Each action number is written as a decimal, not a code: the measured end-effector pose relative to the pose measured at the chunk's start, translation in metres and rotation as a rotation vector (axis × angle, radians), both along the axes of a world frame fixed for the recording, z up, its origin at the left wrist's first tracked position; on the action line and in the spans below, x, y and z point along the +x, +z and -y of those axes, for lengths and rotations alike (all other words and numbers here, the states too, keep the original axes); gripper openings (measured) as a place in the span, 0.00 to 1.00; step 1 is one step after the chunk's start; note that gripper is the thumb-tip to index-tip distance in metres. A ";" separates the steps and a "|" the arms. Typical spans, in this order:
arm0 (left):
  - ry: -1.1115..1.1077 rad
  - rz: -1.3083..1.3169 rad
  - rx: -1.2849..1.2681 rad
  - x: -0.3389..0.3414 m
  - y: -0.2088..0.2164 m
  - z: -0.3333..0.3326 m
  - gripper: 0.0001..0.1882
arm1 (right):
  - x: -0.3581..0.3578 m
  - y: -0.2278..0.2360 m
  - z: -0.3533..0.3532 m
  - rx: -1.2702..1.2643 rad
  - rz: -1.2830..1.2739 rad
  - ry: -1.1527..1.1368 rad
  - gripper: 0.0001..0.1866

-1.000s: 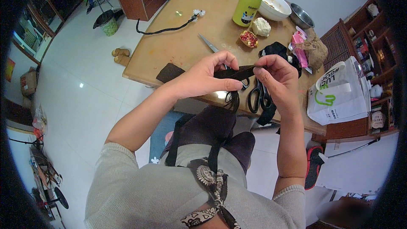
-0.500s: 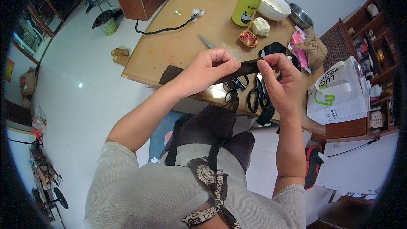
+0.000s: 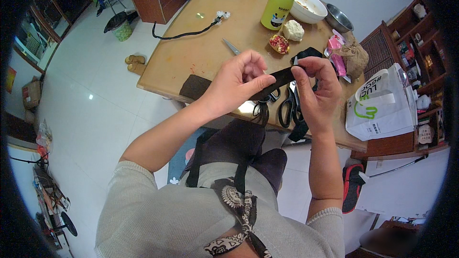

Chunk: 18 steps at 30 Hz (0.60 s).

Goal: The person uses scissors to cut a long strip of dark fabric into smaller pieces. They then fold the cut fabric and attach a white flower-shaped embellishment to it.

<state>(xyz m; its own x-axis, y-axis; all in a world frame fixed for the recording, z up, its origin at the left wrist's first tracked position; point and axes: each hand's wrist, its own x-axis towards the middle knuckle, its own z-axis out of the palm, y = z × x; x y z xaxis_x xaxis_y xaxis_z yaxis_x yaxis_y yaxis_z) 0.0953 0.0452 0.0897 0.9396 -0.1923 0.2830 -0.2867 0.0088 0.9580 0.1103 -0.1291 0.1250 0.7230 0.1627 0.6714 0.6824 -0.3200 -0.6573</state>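
A dark strip of fabric (image 3: 277, 80) stretches between my hands above the near edge of the table. My left hand (image 3: 241, 79) grips it, thumb pressed along the strip and fingers curled. The far end is pinched by my right hand (image 3: 318, 83) between thumb and fingers. A small pale glint shows at those fingertips, too small to name. Another stretch of dark cloth (image 3: 195, 86) lies at the table edge by my left wrist. Below my hands are black-handled scissors (image 3: 287, 110). A scissor blade (image 3: 230, 46) sticks out beyond my left hand, its middle hidden.
On the wooden table (image 3: 177, 57) stand a yellow-green jar (image 3: 277, 7), a white bowl (image 3: 308, 9) and a metal bowl (image 3: 339, 18). Nearby lie a cut pomegranate (image 3: 279, 44), a pale lump (image 3: 293, 30) and a black cord (image 3: 186, 35). A white bag (image 3: 382, 107) sits at the right.
My left hand has shifted slightly right and its fingers have lifted and loosened, the thumb still on the strip. The right hand keeps its pinch, and more of the strip shows flat between them.
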 end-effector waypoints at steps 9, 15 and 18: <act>-0.335 -0.415 -0.333 0.003 0.004 -0.002 0.09 | 0.000 -0.001 0.003 0.171 -0.192 0.177 0.11; -0.320 -0.374 -0.357 0.006 0.003 -0.002 0.07 | -0.002 -0.001 0.003 0.185 -0.241 0.200 0.11; -0.242 -0.334 -0.339 0.005 0.003 -0.003 0.07 | -0.002 -0.001 0.001 0.221 -0.289 0.241 0.13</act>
